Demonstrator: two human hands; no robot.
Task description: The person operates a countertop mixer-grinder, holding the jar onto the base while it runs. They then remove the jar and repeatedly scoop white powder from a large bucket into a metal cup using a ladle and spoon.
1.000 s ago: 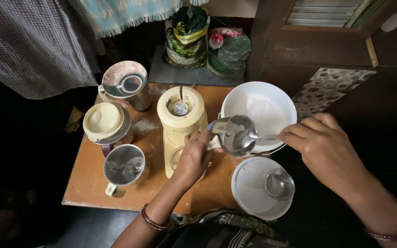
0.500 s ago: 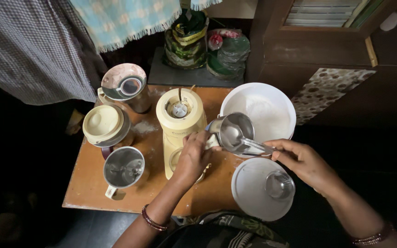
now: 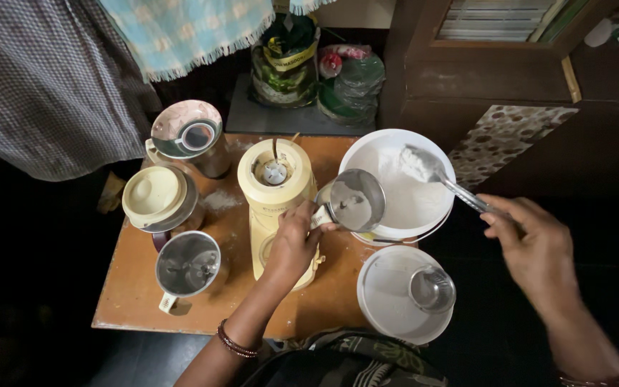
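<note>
one steel jar (image 3: 354,200), one spoon (image 3: 438,177), two hands

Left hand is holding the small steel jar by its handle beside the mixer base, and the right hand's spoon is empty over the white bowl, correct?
Not quite. The head view shows the spoon in the right hand heaped with white powder over the white bowl. The left hand does hold the small steel jar beside the mixer base.

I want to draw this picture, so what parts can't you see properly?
All in the head view:
- The small steel jar in the left hand: its inside is a dim blur, so any contents are unclear.
- The spoon handle: covered by the right hand.
- The mixer base front: hidden behind the left hand.
- The table near edge: covered by the person's clothing.
- The steel jar interior: too dark.
</note>
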